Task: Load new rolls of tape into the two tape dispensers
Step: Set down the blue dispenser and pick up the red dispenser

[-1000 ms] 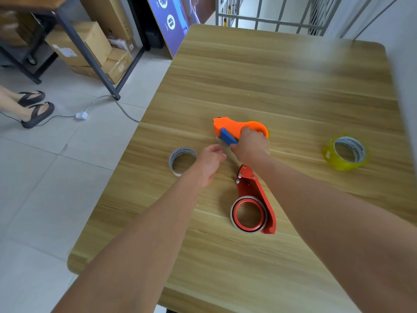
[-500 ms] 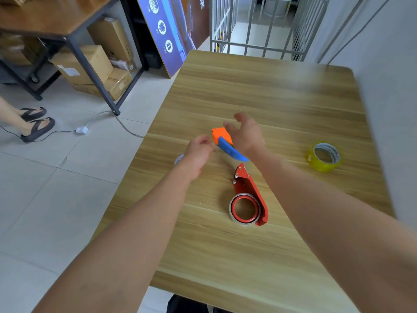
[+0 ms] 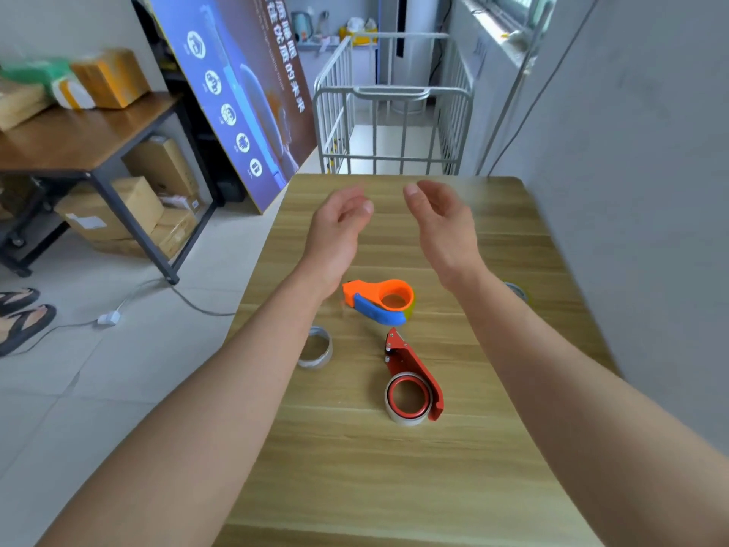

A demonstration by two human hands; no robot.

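Head view, near to far. Red dispenser [image 3: 414, 382] lies flat on the wooden desk [image 3: 355, 467], a tape roll seated in its ring. Left of it, apart, a clear tape roll [image 3: 315, 348] stands on the desk. Just beyond, orange-and-blue dispenser [image 3: 379, 300], its ring showing a yellowish roll edge. A yellow roll [image 3: 516, 290] peeks out behind the right forearm. Farther out, left hand [image 3: 337, 227] and right hand [image 3: 442, 223] are raised above the desk, fingers spread loosely, palms facing each other, holding nothing.
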